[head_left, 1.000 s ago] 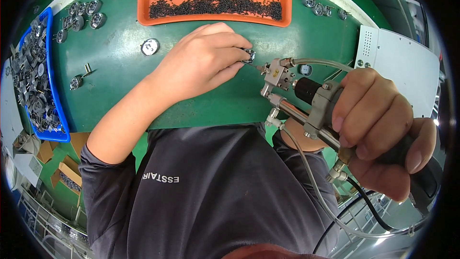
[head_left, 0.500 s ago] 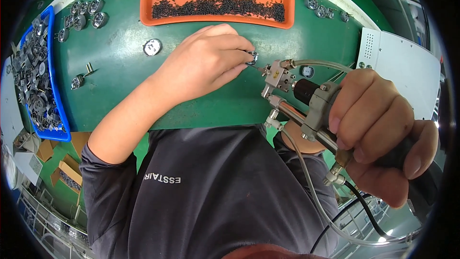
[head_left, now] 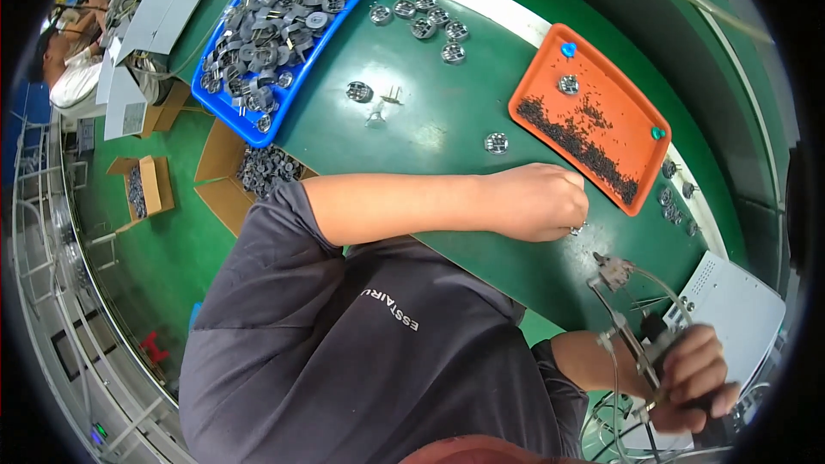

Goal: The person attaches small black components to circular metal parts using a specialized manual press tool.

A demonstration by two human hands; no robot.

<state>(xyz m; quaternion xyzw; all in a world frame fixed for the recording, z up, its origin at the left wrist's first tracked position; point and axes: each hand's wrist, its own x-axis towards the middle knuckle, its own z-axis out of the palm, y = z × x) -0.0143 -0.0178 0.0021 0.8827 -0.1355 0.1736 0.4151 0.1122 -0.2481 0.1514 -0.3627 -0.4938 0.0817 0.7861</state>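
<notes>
While the green table (head_left: pixel 447 133) fills most of the view, the powered screwdriver (head_left: pixel 640 335) is the largest thing in work; it looks stiff and rather heavy, with a hose and cable that can pull, so it is best held around the thick body. The right hand (head_left: pixel 696 378) has its fingers closed tightly around it, tip above the table near the front edge. The left hand (head_left: pixel 537 202) rests on the table, fingers pinched together on a small round metal part (head_left: pixel 577 228), which seems light, hard and slippery, best gripped at its rim. Compared with one second ago, the view is turned strongly, the orange tray (head_left: pixel 593 116) now lies at the right, and the screwdriver sits lower, farther from the part.
</notes>
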